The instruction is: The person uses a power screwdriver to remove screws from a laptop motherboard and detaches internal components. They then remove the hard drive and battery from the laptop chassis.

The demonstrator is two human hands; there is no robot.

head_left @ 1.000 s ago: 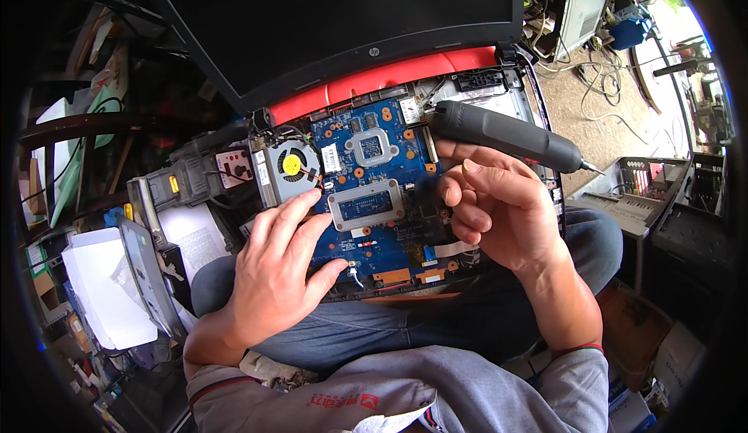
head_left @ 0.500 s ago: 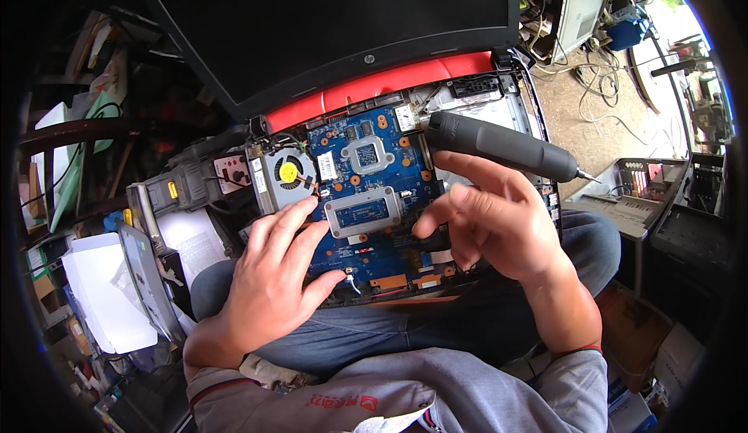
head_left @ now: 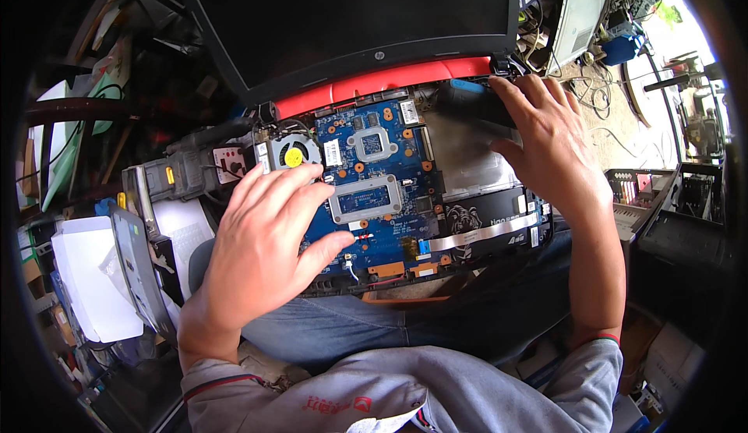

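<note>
An opened laptop rests across my lap, its blue motherboard (head_left: 374,234) exposed. My left hand (head_left: 269,226) lies spread over the board's left side, fingertips by the silver cooling fan (head_left: 300,148) and thumb over the lower board; it holds nothing. At the upper right of the laptop base, my right hand (head_left: 549,129) has its fingers and thumb around a dark electric screwdriver (head_left: 471,104) with a blue patch. The screwdriver is blurred, and its far end is hidden under the hand. A white ribbon cable (head_left: 487,233) runs right from the board.
The black laptop screen (head_left: 351,20) stands raised behind a red hinge strip (head_left: 389,79). To the left are a grey power tool or device (head_left: 175,176) and white sheets (head_left: 93,277). Cables (head_left: 596,94) lie on the floor at right, near black crates (head_left: 686,215).
My right hand has moved up and right with the screwdriver, uncovering the ribbon cable and the drive beside it. The left hand has shifted slightly, its thumb now higher on the board.
</note>
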